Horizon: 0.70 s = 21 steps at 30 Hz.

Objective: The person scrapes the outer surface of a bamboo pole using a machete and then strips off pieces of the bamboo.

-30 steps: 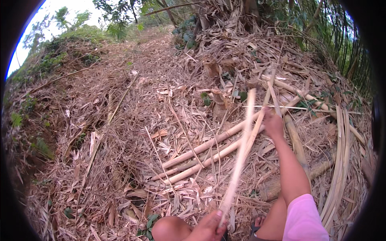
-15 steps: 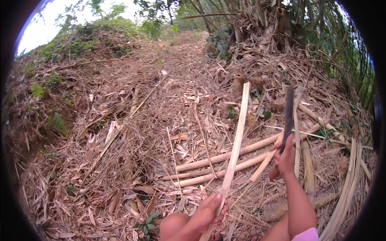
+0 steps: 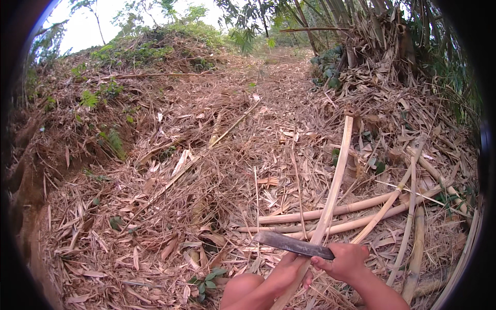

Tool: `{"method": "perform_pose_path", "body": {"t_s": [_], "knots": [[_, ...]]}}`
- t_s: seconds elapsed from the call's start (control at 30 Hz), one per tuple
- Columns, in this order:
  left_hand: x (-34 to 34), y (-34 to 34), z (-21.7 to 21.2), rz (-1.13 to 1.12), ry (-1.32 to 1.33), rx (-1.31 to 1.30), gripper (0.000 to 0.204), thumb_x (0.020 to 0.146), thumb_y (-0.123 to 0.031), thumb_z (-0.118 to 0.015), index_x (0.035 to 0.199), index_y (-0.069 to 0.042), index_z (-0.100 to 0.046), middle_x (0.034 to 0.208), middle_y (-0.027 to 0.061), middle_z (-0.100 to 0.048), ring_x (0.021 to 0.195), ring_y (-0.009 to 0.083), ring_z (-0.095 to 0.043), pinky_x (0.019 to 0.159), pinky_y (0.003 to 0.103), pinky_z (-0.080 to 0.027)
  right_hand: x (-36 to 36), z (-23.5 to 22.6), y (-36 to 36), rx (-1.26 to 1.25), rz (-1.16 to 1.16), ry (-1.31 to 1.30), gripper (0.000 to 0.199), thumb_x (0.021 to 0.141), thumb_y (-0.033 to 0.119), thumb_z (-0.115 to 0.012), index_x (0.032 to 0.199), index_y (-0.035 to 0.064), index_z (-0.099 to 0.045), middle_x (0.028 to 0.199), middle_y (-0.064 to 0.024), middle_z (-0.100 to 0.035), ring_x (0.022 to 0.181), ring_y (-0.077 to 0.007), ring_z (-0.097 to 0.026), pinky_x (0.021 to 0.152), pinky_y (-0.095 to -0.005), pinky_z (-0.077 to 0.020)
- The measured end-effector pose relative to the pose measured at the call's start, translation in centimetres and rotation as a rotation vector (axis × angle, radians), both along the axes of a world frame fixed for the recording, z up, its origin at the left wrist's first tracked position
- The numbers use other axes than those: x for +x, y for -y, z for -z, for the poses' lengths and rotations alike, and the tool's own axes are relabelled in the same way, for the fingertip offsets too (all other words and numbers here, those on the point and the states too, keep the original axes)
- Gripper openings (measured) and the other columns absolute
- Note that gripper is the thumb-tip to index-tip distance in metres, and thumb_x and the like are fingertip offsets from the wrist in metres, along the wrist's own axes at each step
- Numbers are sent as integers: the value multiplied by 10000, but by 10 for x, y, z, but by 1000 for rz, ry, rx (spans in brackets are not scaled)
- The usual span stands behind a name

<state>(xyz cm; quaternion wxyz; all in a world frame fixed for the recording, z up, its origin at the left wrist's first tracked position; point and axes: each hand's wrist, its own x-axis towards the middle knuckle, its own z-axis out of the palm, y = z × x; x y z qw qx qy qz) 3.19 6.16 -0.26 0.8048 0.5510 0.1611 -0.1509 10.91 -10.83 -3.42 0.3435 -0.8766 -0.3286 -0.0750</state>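
My left hand (image 3: pixel 287 273) is closed around the lower part of a long, pale split bamboo strip (image 3: pixel 335 181), which slants up and away to the right. In my right hand (image 3: pixel 350 263) is a machete (image 3: pixel 292 244) with a dark, broad blade. The blade lies crosswise over the strip, just above my left fingers, its tip pointing left. Its handle is mostly hidden inside my right fist. Whether the edge touches the strip, I cannot tell.
Several peeled bamboo poles (image 3: pixel 356 223) lie on the leaf-strewn ground beyond my hands. More strips (image 3: pixel 465 258) bend along the right rim. A bamboo clump (image 3: pixel 380 44) rises at the far right, and an earth bank (image 3: pixel 36 206) with ferns borders the left.
The machete has come down from upright at the right to lie across the strip, my right hand moving in beside my left. The view has turned, shifting the scene rightward.
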Motion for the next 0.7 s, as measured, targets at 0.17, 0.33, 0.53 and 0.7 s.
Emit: {"method": "perform_pose_path", "body": {"t_s": [0.17,0.33,0.53,0.7], "knots": [[0,-9,10,82,-14,30,225,999,-209,-460,1091,-5,-485,695,82,-515,544,158,-499,482,286,-396,-4,10,-6,17,-20,64,645,793,669,-623,659,38,-605,605,-150,-622,545,-329,-639,539,-432,-500],[-5,-13,12,58,85,-125,211,987,-209,-489,1048,-7,-499,768,47,-491,571,115,-445,489,256,-351,-3,9,-10,62,-38,28,646,798,668,-618,662,37,-606,604,-143,-620,551,-322,-639,539,-425,-493],[-6,-19,20,149,97,-54,317,1029,-356,-473,1020,-40,-492,772,13,-426,570,82,-360,502,239,-312,1,13,-11,41,-45,93,653,781,677,-628,621,46,-574,594,-140,-610,519,-313,-623,529,-415,-491],[-9,-11,13,55,64,5,420,1011,-479,-457,942,-67,-495,658,-36,-367,521,64,-309,474,239,-277,0,4,-15,-9,-33,144,665,775,683,-630,605,45,-555,573,-139,-594,504,-311,-614,519,-409,-494]]}}
